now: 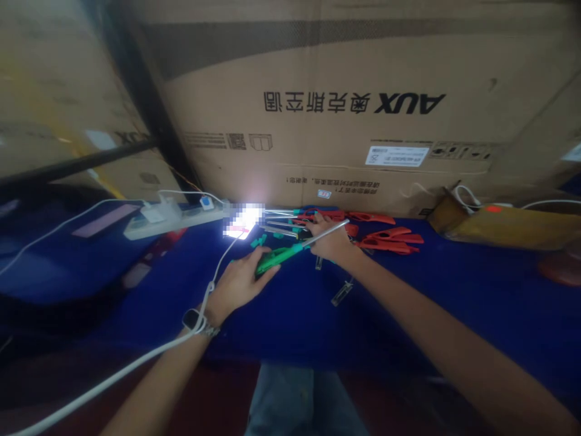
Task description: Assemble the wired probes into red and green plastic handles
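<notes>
White cable across left hand, red handles nearby

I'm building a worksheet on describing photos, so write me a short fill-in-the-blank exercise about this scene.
1. The left hand holds a tool whose handle is coloured ____.
2. Strapped around the left wrist is a ____.
3. The red pieces lie on a surface coloured ____.
4. The big Latin letters on the cardboard box spell ____.

Missing words: green; watch; blue; AUX.
</notes>
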The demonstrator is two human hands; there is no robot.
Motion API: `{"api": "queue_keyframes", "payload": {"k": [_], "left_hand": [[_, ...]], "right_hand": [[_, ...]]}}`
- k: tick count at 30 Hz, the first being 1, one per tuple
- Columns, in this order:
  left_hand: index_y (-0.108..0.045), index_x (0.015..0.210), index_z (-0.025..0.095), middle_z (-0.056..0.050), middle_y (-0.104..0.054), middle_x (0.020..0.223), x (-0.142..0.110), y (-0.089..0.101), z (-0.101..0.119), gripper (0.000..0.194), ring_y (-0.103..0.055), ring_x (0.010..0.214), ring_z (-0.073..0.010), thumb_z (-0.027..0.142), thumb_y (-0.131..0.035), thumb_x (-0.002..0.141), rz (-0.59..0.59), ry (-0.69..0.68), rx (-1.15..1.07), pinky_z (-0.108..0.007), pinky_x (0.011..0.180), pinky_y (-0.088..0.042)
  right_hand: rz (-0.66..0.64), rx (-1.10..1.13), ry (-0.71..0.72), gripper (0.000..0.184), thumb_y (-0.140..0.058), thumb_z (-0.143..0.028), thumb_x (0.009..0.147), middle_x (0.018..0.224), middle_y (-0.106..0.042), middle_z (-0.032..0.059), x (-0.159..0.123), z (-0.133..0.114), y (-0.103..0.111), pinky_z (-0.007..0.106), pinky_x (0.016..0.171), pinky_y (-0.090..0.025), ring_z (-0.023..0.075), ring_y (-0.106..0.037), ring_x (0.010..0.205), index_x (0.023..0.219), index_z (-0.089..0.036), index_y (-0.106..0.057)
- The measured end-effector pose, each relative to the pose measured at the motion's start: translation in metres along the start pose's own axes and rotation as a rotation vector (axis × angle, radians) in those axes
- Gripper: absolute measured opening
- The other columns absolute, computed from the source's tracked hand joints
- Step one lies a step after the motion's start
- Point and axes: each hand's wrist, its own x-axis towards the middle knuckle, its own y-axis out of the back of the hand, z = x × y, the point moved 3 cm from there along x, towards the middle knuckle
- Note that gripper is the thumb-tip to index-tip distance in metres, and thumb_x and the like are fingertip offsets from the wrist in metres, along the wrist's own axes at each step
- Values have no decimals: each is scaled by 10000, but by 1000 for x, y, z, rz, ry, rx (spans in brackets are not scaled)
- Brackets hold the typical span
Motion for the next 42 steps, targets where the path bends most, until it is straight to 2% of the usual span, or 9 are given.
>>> {"api": "queue_keyframes", "payload": {"k": [6,8,11,16,20,25,32,38,42], "left_hand": [[-650,1219,268,-38,-748,866,-2,4,1,360,-657,603,-210,370,-675,875,4,-73,-185,-282,591,-432],[-666,1205,276,-33,-751,866,-2,4,1,350,-638,574,-193,342,-691,862,8,-99,-260,-275,571,-425],[-668,1193,275,-29,-746,836,-2,3,1,335,-654,597,-198,341,-685,865,-1,-148,-242,-277,580,-442],[-619,1174,241,-34,-749,885,5,-11,6,322,-716,723,-244,449,-584,931,-165,-215,121,-319,625,-506],[-572,1236,207,-84,-723,1056,19,-25,14,413,-713,938,-282,513,-541,961,-211,-308,246,-369,734,-551],[-575,1209,193,-87,-659,1124,33,-33,19,321,-643,1083,-265,402,-578,966,-194,-453,203,-411,941,-513],[-609,1115,229,-64,-668,1121,27,-7,-1,422,-632,1067,-276,457,-770,798,-44,-334,36,-473,989,-475],[-635,964,196,-34,-665,900,24,29,-18,179,-622,819,-197,159,-637,789,258,-307,-204,-356,786,-521],[-668,994,213,-43,-676,1018,26,19,-17,244,-628,962,-232,256,-743,765,55,-284,-114,-401,900,-504]], "right_hand": [[-20,-3,67,368,-627,-244,871,1255,-681,140,19,9,4,380,879,-510,306,-616,1165,1232,-183,-655],[61,32,35,372,-575,-290,918,1271,-680,117,19,24,12,397,863,-510,301,-655,1104,1282,-224,-619],[225,156,-76,426,-515,-415,970,1025,-749,124,19,58,24,429,796,-519,322,-709,931,1332,-195,-554],[461,888,19,459,-450,-545,989,966,-739,89,19,87,35,348,595,-536,204,-684,614,1311,-219,-423],[571,1350,46,459,-533,-622,933,922,-725,51,9,64,34,268,411,-459,161,-662,528,1211,-292,-378],[493,1615,2,456,-555,-615,914,826,-714,-2,5,24,12,233,358,-454,163,-688,513,1141,-297,-319],[421,1674,28,449,-628,-568,875,776,-688,-26,19,-1,-17,220,352,-488,156,-691,541,989,-287,-297],[288,1659,70,429,-659,-466,859,775,-676,-44,25,-20,-29,219,368,-508,157,-694,590,980,-287,-288],[262,1598,41,397,-642,-448,868,803,-682,-23,22,-23,-32,222,382,-513,162,-696,617,984,-278,-303]]}}
